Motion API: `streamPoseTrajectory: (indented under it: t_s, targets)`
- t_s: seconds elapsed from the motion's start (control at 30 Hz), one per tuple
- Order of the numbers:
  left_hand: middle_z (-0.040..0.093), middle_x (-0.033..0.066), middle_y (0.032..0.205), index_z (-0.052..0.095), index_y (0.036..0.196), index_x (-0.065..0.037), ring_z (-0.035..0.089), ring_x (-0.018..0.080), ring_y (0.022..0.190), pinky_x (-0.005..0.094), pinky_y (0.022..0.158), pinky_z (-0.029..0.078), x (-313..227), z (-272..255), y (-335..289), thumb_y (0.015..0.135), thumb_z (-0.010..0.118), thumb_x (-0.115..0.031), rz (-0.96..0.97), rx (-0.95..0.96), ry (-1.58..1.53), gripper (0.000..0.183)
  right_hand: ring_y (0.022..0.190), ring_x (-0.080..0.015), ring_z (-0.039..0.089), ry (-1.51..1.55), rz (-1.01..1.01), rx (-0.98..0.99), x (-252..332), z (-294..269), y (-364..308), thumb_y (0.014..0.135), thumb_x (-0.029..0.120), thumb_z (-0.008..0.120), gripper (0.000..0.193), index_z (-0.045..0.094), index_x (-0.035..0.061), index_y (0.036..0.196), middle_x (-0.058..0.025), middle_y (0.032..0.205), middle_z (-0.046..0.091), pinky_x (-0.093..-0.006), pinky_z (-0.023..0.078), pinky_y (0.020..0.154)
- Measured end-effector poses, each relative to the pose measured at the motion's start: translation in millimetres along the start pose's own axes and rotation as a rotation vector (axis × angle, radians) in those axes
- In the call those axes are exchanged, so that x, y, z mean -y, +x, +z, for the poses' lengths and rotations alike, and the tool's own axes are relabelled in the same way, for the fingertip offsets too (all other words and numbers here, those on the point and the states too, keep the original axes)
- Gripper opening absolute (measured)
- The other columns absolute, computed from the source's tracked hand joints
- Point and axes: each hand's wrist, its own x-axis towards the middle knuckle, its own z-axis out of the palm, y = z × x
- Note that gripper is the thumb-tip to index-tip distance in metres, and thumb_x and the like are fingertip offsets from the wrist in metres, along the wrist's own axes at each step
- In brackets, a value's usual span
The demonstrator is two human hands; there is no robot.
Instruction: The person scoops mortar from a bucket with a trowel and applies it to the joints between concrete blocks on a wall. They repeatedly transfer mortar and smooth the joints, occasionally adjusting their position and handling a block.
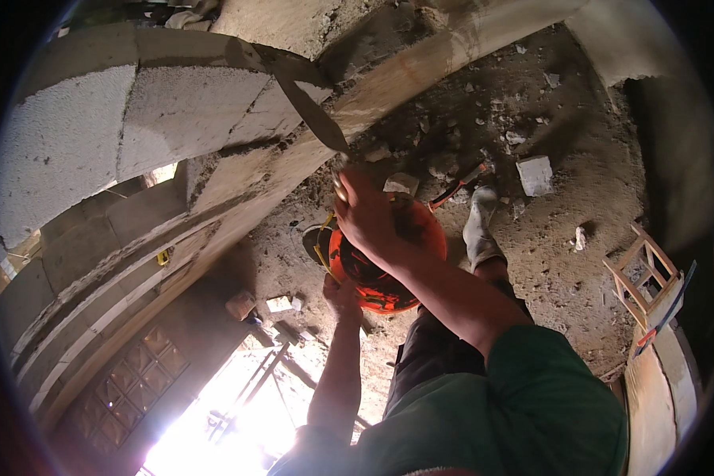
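Pale block wall (198,111): curves in from the left; dark seams separate its blocks, and its upper edge lies within reach of the tool.
Bright opening (222,412): low on the left, throwing strong light onto the nearby floor.
Metal blade (313,115): long and flat, between the wall and the right hand, its far end at the blocks' edge; whether it touches them I cannot tell. The outstretched hold seems meant to bring it to the masonry.
Left hand (341,292): closed at the bucket's near-left side, seemingly on the yellow handle (320,252), probably to keep the bucket steady and close.
Right hand (362,208): gripping the blade's handle end, the forearm crossing above the bucket.
Orange bucket (432,234): mouth up in front of the body, smeared dark, likely there so its contents stay near the blade; whether it rests on the floor is hidden.
Orange-handled tool (456,188): on the floor just beyond the bucket, apparently set aside.
Loose pale block (535,176): flat on the dirt, amid rubble.
Wooden frame (646,278): far right, well apart from both hands.
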Motion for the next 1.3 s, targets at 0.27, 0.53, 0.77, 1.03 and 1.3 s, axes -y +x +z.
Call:
streamPoseTrajectory:
  t_s: [0.27, 0.53, 0.77, 1.03, 1.3]
  targets:
    - [0.054, -0.0035, 0.077, 0.059, 0.095, -0.008, 0.048, 0.0051, 0.062, 0.024, 0.052, 0.04, -13, 8, 18, 0.084, 0.057, -0.002, 0.077, -0.102, 0.246, 0.012, 0.08, -0.0281, 0.065, -0.213, -0.143, 0.233, -57, -127, -100, 0.079, 0.01, 0.071, 0.045, 0.056, 0.0114, 0.122, -0.0108, 0.091, 0.059, -0.0386, 0.054, 0.065]
    - [0.037, -0.0036, 0.065, 0.042, 0.069, -0.007, 0.033, 0.0068, 0.056, 0.0269, 0.049, 0.033, -69, 38, 32, 0.069, 0.056, 0.003, 0.194, -0.043, 0.324, 0.018, 0.066, -0.0305, 0.064, -0.861, -0.185, 0.62, -39, -156, -68, 0.09, 0.02, 0.057, 0.033, 0.055, 0.0107, 0.122, -0.013, 0.086, 0.061, -0.042, 0.052, 0.054]
    - [0.041, -0.0045, 0.064, 0.049, 0.073, -0.005, 0.037, 0.0055, 0.059, 0.0251, 0.051, 0.032, -104, 51, 28, 0.07, 0.054, 0.003, 0.494, 0.087, 0.559, 0.011, 0.059, -0.0322, 0.063, -0.924, -0.287, 0.347, -79, -61, -58, 0.079, 0.01, 0.056, 0.037, 0.057, -0.0052, 0.113, -0.0185, 0.074, 0.06, -0.043, 0.051, 0.049]
    - [0.04, 0.011, 0.057, 0.041, 0.068, -0.002, 0.036, 0.016, 0.049, 0.0317, 0.046, 0.035, -118, 55, 9, 0.069, 0.056, 0.003, 0.671, 0.052, 0.707, 0.015, 0.06, -0.0276, 0.066, -0.951, -0.236, 0.487, -26, -71, -63, 0.074, 0.011, 0.06, 0.017, 0.068, 0.0003, 0.085, -0.016, 0.07, 0.061, -0.0375, 0.051, 0.047]
    - [0.043, 0.0149, 0.06, 0.044, 0.069, -0.001, 0.04, 0.0228, 0.051, 0.0328, 0.05, 0.039, -149, 77, -5, 0.069, 0.055, 0.003, 0.834, 0.23, 0.695, 0.012, 0.069, -0.0275, 0.069, -1.14, -0.253, 0.555, -33, -76, -74, 0.082, 0.012, 0.057, 0.018, 0.066, 0.0017, 0.094, -0.017, 0.079, 0.065, -0.0377, 0.054, 0.052]
